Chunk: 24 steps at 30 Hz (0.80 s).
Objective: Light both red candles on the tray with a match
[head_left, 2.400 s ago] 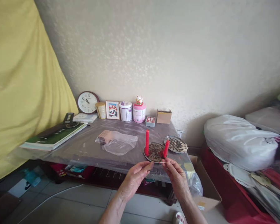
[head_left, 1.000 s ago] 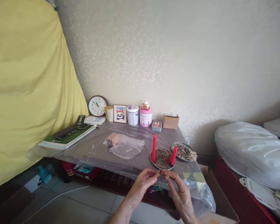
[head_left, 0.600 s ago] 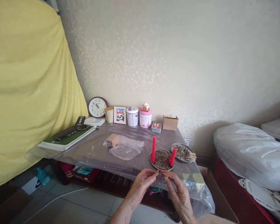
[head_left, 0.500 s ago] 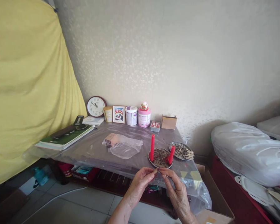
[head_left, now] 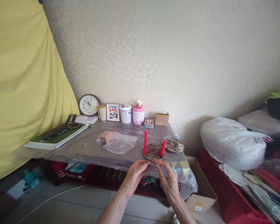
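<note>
Foremost: left hand, clenched in a pinch, thumb and forefinger closed on a thin brown stick. Right hand, fingers curled inward, fingertips at the stick's far end; actual grip there too small to tell. Both hands raised, close together, just in front of the round metal plate, the landmark for all entries below.

On that plate: 1 coat of dark granular material; 2 upright red candles, 1 taller at the left edge, 1 shorter at the right edge.

Just right of the plate: 1 oval metal tray bearing a row of small wooden sticks, their ends jutting past its rim.

Left of the plate: 1 crumpled clear plastic bag, 1 small brown block at its end.

Under the plate: 1 table sheeted in clear plastic.

Behind the plate, along the wall: 1 round wall clock, 1 framed panda picture, 2 tins, 1 small cardboard box.

Far left of the plate: 1 stack of books.
</note>
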Available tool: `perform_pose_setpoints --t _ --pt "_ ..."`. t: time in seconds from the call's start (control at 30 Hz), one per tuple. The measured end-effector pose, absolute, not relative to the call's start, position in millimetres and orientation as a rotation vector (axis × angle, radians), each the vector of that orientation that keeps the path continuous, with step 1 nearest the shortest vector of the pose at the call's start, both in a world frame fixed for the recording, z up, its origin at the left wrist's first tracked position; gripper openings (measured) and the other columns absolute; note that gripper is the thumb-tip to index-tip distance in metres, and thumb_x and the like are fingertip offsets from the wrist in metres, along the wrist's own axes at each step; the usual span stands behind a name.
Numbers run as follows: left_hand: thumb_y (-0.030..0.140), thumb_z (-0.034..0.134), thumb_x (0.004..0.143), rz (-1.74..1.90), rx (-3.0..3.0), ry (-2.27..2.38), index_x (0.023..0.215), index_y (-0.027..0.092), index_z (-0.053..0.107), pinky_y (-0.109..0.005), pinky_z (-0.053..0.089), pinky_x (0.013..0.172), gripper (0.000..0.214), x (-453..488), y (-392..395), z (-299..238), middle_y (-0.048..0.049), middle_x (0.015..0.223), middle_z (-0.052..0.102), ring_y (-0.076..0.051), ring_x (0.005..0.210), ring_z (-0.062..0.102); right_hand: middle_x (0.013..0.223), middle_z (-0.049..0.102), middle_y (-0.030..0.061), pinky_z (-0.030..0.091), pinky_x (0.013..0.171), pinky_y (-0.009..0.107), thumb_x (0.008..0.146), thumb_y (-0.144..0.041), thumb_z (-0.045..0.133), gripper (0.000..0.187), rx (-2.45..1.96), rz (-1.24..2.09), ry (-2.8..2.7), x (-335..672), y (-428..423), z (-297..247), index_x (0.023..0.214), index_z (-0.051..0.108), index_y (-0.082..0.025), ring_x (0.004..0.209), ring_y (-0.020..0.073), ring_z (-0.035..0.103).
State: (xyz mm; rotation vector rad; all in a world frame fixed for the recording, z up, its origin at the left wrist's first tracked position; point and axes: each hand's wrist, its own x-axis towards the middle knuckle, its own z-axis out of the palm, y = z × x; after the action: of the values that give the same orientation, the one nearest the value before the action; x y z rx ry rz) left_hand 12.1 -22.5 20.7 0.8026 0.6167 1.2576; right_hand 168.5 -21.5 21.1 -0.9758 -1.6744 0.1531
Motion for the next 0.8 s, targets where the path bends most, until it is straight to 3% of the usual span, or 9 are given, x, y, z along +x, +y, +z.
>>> perform_pose_setpoints --t 0.8 --pt "0.03 0.067 0.077 1.307 0.802 0.641 0.085 0.017 0.067 -0.031 0.041 0.083 0.016 17.7 -29.8 28.6 -0.0061 0.09 0.069 -0.019 0.091 0.059 0.09 0.07 0.0044 0.053 0.077 0.029 0.089 -0.018 0.051 0.013 -0.934 -0.003 -1.629 171.0 -29.1 35.5 0.097 0.06 -0.022 0.085 0.0178 0.067"
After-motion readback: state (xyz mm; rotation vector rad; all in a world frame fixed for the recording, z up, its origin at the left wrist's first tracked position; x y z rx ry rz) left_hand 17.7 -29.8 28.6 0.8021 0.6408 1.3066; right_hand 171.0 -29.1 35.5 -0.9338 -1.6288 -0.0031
